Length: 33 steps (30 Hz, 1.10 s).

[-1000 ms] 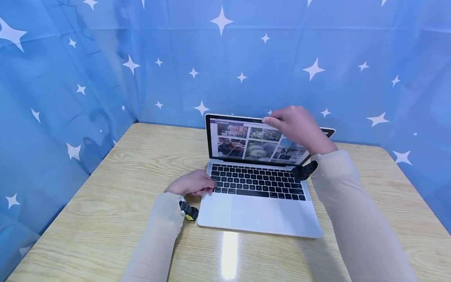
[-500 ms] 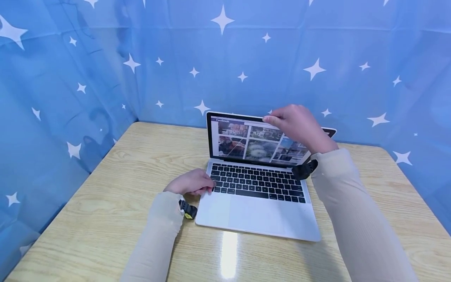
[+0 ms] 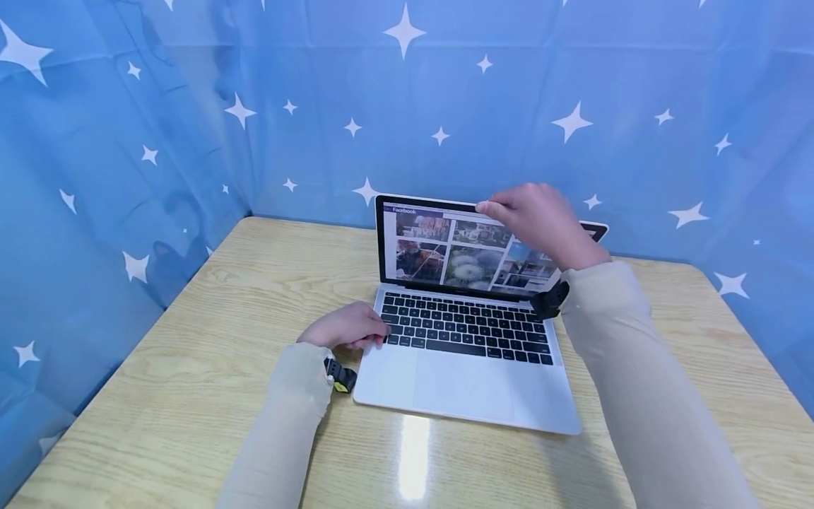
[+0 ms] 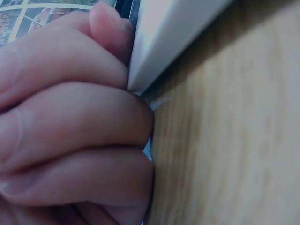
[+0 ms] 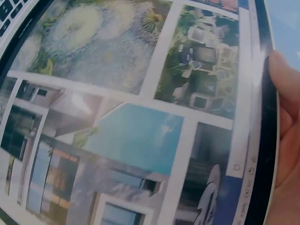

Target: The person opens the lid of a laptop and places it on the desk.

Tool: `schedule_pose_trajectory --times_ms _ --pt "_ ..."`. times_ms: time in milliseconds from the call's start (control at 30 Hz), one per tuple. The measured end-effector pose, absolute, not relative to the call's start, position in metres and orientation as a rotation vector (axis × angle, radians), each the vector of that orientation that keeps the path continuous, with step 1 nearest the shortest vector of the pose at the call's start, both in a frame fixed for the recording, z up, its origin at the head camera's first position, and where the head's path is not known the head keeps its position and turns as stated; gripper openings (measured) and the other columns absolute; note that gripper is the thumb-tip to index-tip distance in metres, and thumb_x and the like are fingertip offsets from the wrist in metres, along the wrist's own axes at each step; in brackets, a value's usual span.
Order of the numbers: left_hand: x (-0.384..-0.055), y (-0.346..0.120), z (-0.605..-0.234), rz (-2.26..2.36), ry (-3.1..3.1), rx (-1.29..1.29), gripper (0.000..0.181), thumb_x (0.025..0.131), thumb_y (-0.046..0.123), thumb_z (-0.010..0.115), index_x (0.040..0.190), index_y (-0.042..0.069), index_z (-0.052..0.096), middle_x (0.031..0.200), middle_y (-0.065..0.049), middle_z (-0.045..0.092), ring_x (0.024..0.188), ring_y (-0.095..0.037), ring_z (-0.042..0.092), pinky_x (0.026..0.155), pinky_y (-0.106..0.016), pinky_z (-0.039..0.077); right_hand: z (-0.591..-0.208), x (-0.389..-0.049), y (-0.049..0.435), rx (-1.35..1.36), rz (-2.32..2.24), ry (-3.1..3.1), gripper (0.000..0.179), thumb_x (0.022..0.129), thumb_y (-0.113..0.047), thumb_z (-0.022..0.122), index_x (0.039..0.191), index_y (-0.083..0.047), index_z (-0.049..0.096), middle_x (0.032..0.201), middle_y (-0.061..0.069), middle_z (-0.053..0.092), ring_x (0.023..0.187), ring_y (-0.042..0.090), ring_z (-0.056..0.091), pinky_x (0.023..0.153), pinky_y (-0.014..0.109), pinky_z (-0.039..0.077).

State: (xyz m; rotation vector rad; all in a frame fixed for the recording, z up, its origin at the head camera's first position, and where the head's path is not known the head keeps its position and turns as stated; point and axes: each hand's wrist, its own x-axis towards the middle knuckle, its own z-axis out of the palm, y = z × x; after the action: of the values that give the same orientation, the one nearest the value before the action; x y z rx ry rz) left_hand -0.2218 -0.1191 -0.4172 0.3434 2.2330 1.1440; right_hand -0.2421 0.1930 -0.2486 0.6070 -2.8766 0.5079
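Note:
A silver laptop (image 3: 464, 385) stands unfolded on the wooden table, its screen (image 3: 439, 247) lit with a page of photos headed Facebook. My right hand (image 3: 547, 223) grips the top edge of the screen, the thumb on the front side; in the right wrist view the fingers (image 5: 286, 136) lie behind the lid. At the left edge of the base my left hand (image 3: 348, 326) pinches it, thumb on top by the keyboard (image 3: 467, 326). The left wrist view shows curled fingers (image 4: 75, 122) against the base's pale side (image 4: 173, 33).
The wooden table (image 3: 210, 339) spreads around the laptop. A blue curtain with white stars (image 3: 305, 85) hangs behind and to the left. Both wrists wear black straps, and a bright light reflection (image 3: 413, 459) lies on the tabletop in front.
The laptop screen has tilted slightly further back, its top edge rising in the head view along with my right hand. My left hand stays at the base's left edge.

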Motion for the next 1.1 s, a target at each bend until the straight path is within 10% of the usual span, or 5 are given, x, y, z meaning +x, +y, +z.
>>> schedule_pose_trajectory --times_ms 100,233,1100 --pt "-0.221 -0.119 -0.416 1.149 2.229 0.321 0.036 0.11 0.013 0.062 0.076 0.007 0.071 0.053 0.006 0.04 0.044 -0.005 0.032 0.048 -0.021 0.028 -0.253 -0.246 0.194 0.632 0.384 -2.795 0.041 0.117 -0.03 0.059 0.093 -0.004 0.079 0.068 0.012 0.059 0.061 0.026 0.046 0.069 0.046 0.041" --pt "-0.222 -0.119 -0.414 1.138 2.233 0.334 0.036 0.11 0.014 0.062 0.076 0.008 0.071 0.053 0.006 0.041 0.044 -0.006 0.033 0.048 -0.021 0.029 -0.258 -0.252 0.194 0.617 0.229 -2.718 0.054 0.119 -0.035 0.054 0.069 -0.013 0.052 0.057 0.0 0.037 0.054 0.021 0.035 0.058 0.039 0.03" --pt "-0.219 -0.119 -0.417 1.161 2.228 0.337 0.037 0.109 0.014 0.061 0.074 0.009 0.07 0.053 0.005 0.042 0.045 -0.007 0.035 0.049 -0.022 0.029 -0.277 -0.279 0.192 0.511 0.089 -2.64 0.05 0.121 -0.036 0.047 0.077 -0.012 0.046 0.06 0.005 0.042 0.055 0.029 0.045 0.071 0.055 0.047"
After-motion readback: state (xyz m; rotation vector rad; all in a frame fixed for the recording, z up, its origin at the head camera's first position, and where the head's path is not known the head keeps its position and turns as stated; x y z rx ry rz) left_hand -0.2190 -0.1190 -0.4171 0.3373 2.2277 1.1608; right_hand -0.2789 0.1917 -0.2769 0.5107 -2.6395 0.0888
